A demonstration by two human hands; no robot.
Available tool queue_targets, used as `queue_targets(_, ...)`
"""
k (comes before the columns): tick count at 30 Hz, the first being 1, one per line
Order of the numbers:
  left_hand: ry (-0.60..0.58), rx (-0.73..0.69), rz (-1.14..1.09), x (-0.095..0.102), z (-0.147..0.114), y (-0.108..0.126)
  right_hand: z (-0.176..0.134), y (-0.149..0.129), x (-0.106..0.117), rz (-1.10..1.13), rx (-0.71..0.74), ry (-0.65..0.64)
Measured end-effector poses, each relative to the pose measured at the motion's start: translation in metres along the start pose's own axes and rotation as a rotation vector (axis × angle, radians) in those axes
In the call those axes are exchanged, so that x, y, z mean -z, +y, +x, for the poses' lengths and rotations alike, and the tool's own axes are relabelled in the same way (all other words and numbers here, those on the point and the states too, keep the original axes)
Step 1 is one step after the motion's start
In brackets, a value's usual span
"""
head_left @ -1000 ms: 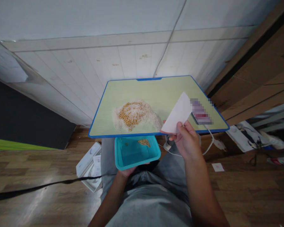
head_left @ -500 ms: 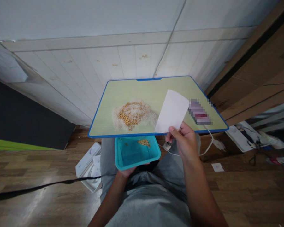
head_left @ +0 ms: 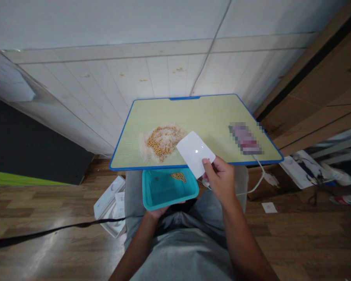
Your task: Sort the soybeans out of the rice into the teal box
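On the pale green table (head_left: 210, 111) with a blue edge lies a pile of white rice-like grains mixed with golden soybeans (head_left: 163, 142). My right hand (head_left: 219, 175) pinches a stiff white card (head_left: 194, 152) by its near right corner, the card tilted over the front edge beside the pile. Below that edge, my left hand (head_left: 158, 212) holds a turquoise plastic tray (head_left: 144, 195) from underneath, its fingers mostly hidden. Several soybeans (head_left: 178, 177) rest in the tray near its far right corner.
A phone-like device (head_left: 245, 138), blurred out, lies at the table's right with a white cable (head_left: 261, 177) running off the edge. An opened white box (head_left: 111, 207) is on the floor to the left. Cardboard boxes (head_left: 318, 86) stand at the right.
My right hand has moved slightly left and down, turning the card so that it leans left toward the pile. The tray and my left hand have hardly moved.
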State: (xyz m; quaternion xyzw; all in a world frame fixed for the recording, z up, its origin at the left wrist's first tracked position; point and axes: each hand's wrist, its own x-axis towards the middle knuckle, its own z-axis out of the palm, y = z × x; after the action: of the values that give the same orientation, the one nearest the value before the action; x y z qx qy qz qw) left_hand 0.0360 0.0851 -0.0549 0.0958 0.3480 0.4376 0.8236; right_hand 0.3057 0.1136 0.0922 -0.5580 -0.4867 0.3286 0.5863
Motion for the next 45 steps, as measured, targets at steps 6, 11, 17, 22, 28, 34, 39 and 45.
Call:
queue_targets(6, 0.001, 0.012, 0.012, -0.001, 0.000, 0.001, -0.007, -0.004, 0.006, -0.138, 0.086, -0.167)
queue_targets(11, -0.041, 0.007, 0.060, -0.009, -0.002, 0.003, -0.007, -0.010, 0.007, -0.232, 0.184, -0.239)
queue_targets(17, -0.058, 0.005, 0.036, -0.008, -0.001, 0.002, -0.007, -0.003, 0.001, -0.289, 0.175, -0.178)
queue_targets(22, -0.018, -0.008, 0.024, 0.004, 0.001, -0.001, -0.006, 0.004, 0.004, -0.321, 0.178, -0.066)
queue_targets(28, -0.007, -0.008, 0.019, 0.009, 0.002, -0.002, -0.005, 0.005, 0.007, -0.361, 0.209, 0.036)
queue_targets(34, 0.007, 0.004, 0.049, -0.003, -0.001, 0.003, -0.006, 0.000, -0.004, -0.313, 0.217, -0.010)
queue_targets(39, -0.022, 0.015, 0.055, -0.014, -0.004, 0.006, -0.002, 0.003, -0.012, -0.309, 0.220, -0.059)
queue_targets(45, -0.056, 0.004, 0.017, -0.011, -0.002, 0.004, -0.003, 0.008, -0.011, -0.350, 0.227, 0.016)
